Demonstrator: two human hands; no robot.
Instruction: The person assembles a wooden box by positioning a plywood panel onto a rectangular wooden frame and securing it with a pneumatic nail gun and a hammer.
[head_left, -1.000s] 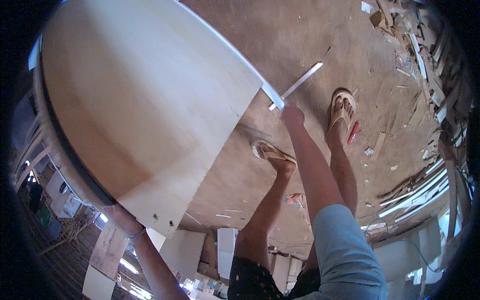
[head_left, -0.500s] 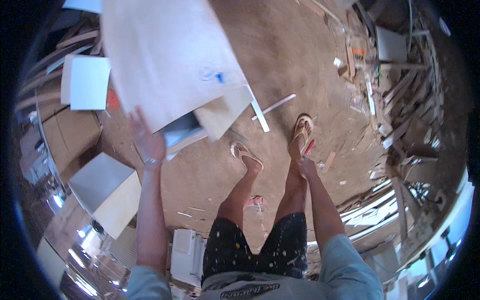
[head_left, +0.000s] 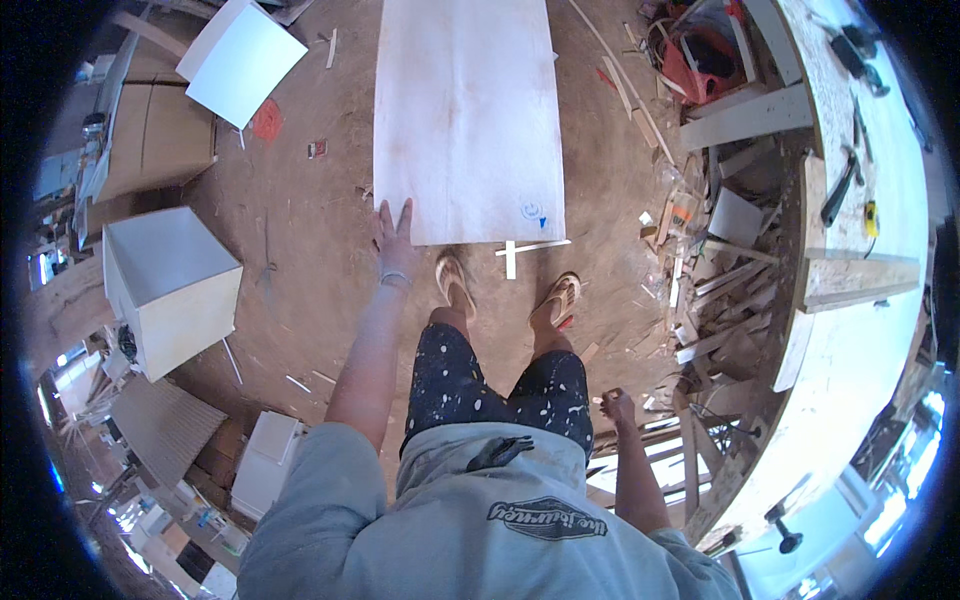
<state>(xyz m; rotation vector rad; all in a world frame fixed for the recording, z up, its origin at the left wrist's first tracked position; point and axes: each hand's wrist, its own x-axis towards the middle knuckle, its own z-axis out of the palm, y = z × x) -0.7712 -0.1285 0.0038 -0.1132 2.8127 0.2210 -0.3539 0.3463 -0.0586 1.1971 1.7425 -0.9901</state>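
Observation:
A large pale plywood sheet [head_left: 465, 110] lies flat on the dirt floor in front of my feet. My left hand [head_left: 392, 230] is stretched down toward its near left corner with the fingers spread, at or just off the sheet's edge and holding nothing. My right hand [head_left: 617, 408] hangs by my right hip with the fingers curled loosely and nothing in it. Two thin white wood strips [head_left: 520, 250] lie crossed on the floor just beyond my sandalled feet, against the sheet's near edge.
An open white box cabinet [head_left: 170, 285] stands to my left, with a white panel [head_left: 245, 60] farther off. A heap of wood offcuts [head_left: 710, 290] lies to my right beside a long workbench [head_left: 860, 260] with tools. A red crate [head_left: 700, 55] sits beyond.
The plywood sheet, held up close to the camera a second ago, has gone down and now lies flat on the floor. My left hand has let go of it; my right arm has dropped to my side.

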